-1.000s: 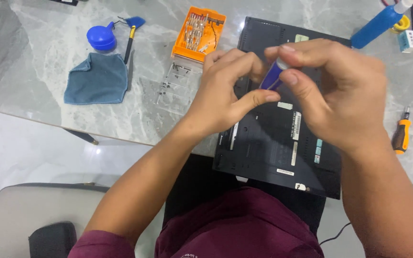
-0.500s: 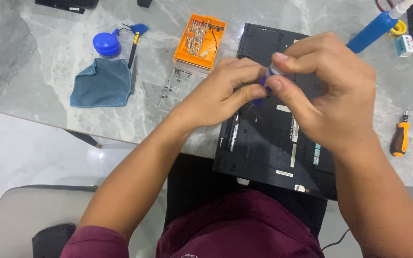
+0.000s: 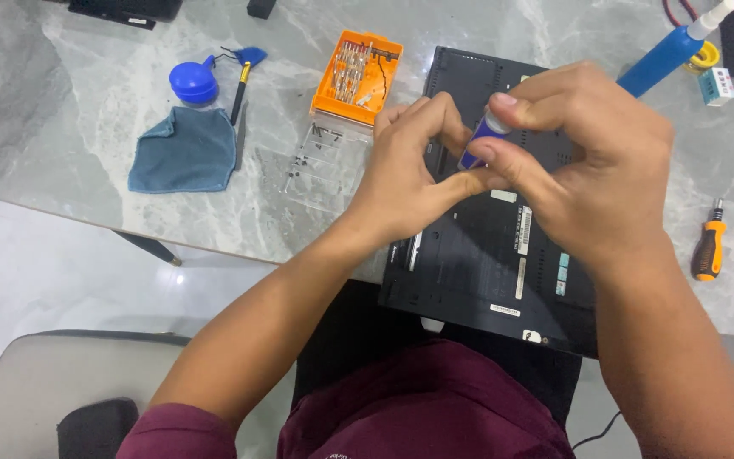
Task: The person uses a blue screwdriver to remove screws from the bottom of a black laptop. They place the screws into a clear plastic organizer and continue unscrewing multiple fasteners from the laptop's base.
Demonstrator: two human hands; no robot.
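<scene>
Hands meet above laptop (image 3: 486, 255): right hand (image 3: 588, 170) pinches blue screwdriver (image 3: 479, 140), left hand (image 3: 409, 170) curls fingertips against it. Orange screwdriver (image 3: 708, 246) lies well right, near the table edge.

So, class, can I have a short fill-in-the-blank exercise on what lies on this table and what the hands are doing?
1. Both hands pinch a small blue screwdriver above the black ____.
2. The bit case beside the laptop is coloured ____.
3. The blue cloth lies just below a round blue ____.
4. Near the right hand, at the table's edge, lies a screwdriver with an orange and ____ handle.

Missing words: laptop; orange; blower; black
</scene>
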